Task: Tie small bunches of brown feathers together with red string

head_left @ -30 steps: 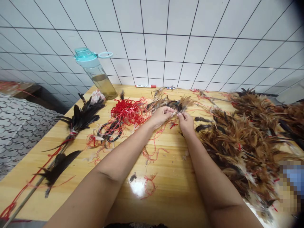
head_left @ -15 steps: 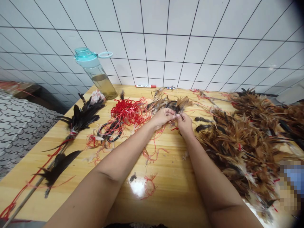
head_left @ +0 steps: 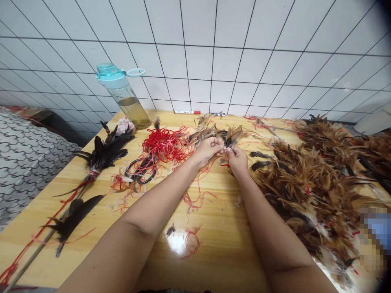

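My left hand [head_left: 210, 151] and my right hand [head_left: 237, 160] meet over the middle of the wooden table [head_left: 220, 228], fingertips pinched close together. Brown and black feathers [head_left: 233, 135] fan out just beyond my right fingers, which close on their base. My left thumb and forefinger are pressed together at the same spot; what lies between them is too small to make out. Left of my hands is a tangled heap of red string [head_left: 165, 142], with black-handled scissors [head_left: 140, 169] partly under loose strands. Brown loose feathers lie behind my left hand.
A large pile of brown feather bunches [head_left: 311, 179] covers the right side. On the left lie a stick with black feathers [head_left: 104, 150] and a single black feather bunch [head_left: 73, 219]. A water bottle [head_left: 131, 101] and a red marker [head_left: 187, 112] stand and lie near the tiled wall.
My hands stay almost in place, with slight finger movement at the base of the feathers. The whole view has shifted very slightly; nothing else has visibly moved.
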Motion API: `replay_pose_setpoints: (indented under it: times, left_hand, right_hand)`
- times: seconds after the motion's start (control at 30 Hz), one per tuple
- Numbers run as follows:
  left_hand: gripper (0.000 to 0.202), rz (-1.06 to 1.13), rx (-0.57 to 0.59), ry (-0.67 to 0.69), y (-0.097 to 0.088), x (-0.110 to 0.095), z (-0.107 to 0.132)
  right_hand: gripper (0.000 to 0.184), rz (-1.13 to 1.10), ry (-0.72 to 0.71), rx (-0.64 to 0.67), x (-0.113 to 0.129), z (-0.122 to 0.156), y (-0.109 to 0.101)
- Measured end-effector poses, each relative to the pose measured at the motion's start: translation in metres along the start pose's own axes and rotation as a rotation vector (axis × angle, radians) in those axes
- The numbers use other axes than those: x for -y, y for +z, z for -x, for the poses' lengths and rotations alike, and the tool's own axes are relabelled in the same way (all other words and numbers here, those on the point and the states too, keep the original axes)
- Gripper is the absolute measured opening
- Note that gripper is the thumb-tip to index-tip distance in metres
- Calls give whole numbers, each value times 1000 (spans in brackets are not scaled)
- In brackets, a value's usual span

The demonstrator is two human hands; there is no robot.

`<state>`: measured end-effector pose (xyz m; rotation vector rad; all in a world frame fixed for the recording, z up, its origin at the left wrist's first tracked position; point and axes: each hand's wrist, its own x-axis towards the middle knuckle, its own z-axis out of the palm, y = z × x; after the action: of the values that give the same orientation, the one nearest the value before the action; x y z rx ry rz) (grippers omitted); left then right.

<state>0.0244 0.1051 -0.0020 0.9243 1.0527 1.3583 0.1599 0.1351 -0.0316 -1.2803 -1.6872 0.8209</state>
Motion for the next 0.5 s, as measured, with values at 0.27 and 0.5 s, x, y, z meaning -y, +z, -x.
replay_pose_setpoints:
  times: [0.27, 0.5]
  left_hand:
    - [15, -101, -39, 71, -1, 1, 0]
    - [14, -139, -18, 75, -3, -1, 0]
  right_hand:
    - [21, -56, -19, 35, -3, -1, 2]
    - [30, -146, -26, 71, -4, -1, 3]
